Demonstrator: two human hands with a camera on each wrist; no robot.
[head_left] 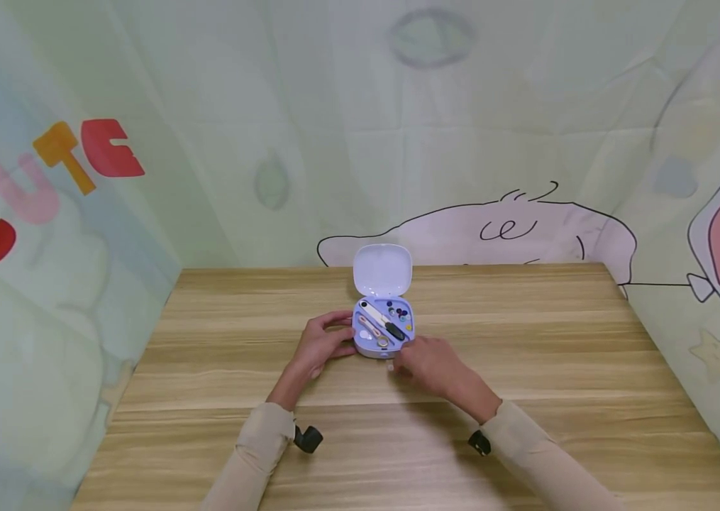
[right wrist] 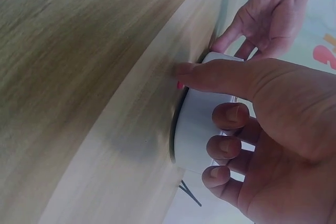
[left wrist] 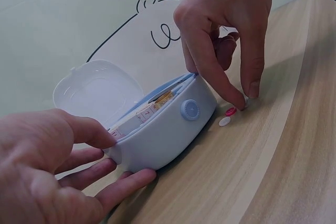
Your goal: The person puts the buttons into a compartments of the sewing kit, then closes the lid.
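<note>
A pale blue sewing kit box (head_left: 369,350) stands on the table, its white lid (head_left: 382,270) swung up at the back. My left hand (head_left: 321,344) rests its fingers and thumb against the box's left side. At the front right, my right hand (head_left: 430,365) pinches a small white button (left wrist: 248,102) between thumb and index finger, low at the tabletop. A red button (left wrist: 230,112) and another white button (left wrist: 224,121) lie on the wood beside these fingertips. Inside the box are a slim white-and-black tool (head_left: 394,331), several buttons (head_left: 403,313) and a printed measuring tape (left wrist: 149,113).
The wooden table (head_left: 238,298) runs back to a printed cloth backdrop (head_left: 206,142). Dark wrist cameras (head_left: 310,439) sit near both sleeves. A round gold-rimmed thing (head_left: 382,341) lies at the box's front.
</note>
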